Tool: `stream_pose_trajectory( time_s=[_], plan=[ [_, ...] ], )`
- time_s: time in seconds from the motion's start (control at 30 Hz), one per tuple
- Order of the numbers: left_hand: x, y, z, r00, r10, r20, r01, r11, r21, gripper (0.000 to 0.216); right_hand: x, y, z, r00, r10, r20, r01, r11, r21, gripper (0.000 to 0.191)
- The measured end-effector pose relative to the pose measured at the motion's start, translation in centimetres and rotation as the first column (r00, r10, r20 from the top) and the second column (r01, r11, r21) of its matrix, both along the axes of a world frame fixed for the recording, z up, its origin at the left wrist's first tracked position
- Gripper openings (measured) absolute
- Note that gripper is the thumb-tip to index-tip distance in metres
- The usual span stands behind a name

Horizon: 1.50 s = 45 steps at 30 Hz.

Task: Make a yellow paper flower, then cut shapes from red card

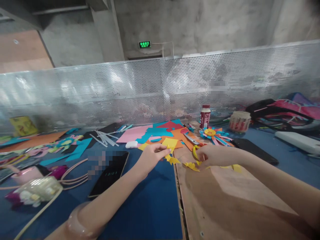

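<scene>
Near the middle of the table, my left hand (155, 155) pinches a small yellow paper piece (172, 160) with a jagged edge between thumb and fingers. My right hand (215, 156) is closed around what look like the yellow handles of scissors (192, 138), whose silver blades point away and to the left. The fingers partly hide the handles. Below the gap between both hands lies another jagged yellow paper cutout (191, 166). A yellow sheet (170, 144) shows just behind my left fingertips. Yellow scraps (236, 168) lie under my right forearm.
Coloured paper (136, 133) and a finished-looking paper flower (210, 133) lie behind my hands, near a bottle (205, 116) and a jar (239, 121). Phones (110, 175) (256, 151) flank the hands. Cables and hair ornaments lie left. A perforated metal screen (140, 90) borders the back.
</scene>
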<state>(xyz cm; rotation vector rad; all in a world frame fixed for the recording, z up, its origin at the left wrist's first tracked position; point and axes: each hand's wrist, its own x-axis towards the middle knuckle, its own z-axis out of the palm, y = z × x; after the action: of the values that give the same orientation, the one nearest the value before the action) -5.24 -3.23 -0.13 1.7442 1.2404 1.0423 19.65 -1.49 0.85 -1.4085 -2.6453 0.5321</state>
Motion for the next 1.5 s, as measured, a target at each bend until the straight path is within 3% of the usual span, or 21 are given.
stream_pose_trajectory(
  time_s=[0.17,0.27,0.37,0.57,0.87,1.13,1.5],
  plan=[
    [0.1,-0.2,0.1,0.999,-0.031,0.004,0.031,0.999,-0.019,0.023,-1.2,-0.2,0.1,0.934,-0.082,-0.349,0.031,0.988,-0.151,0.027],
    [0.2,-0.3,0.1,0.999,-0.039,-0.003,0.039,0.999,-0.019,0.024,-2.5,-0.8,-0.1,0.837,-0.094,-0.539,0.065,0.995,-0.073,0.024],
    [0.2,-0.2,0.0,0.999,-0.046,-0.005,0.046,0.999,-0.018,0.023,-3.5,-1.7,0.0,0.773,-0.113,-0.625,0.113,0.993,-0.04,0.024],
    [0.2,0.0,-0.5,0.999,-0.037,-0.005,0.036,0.999,-0.033,0.022,-4.4,-2.2,-0.7,0.65,-0.154,-0.744,0.014,0.981,-0.191,0.033],
    [0.4,-0.5,-0.2,0.996,-0.065,-0.063,0.064,0.998,-0.014,0.021,-5.1,-1.8,-1.9,0.557,-0.205,-0.805,-0.027,0.964,-0.265,0.043],
    [0.6,-1.3,0.5,0.979,-0.106,-0.174,0.113,0.993,0.03,0.02,-5.2,-2.2,-1.5,0.552,-0.253,-0.795,-0.072,0.935,-0.348,0.044],
    [0.3,-0.7,-0.3,0.986,-0.109,-0.127,0.109,0.994,-0.008,0.027,-5.2,-2.0,-1.4,0.567,-0.269,-0.779,-0.113,0.911,-0.397,0.052]
  ],
)
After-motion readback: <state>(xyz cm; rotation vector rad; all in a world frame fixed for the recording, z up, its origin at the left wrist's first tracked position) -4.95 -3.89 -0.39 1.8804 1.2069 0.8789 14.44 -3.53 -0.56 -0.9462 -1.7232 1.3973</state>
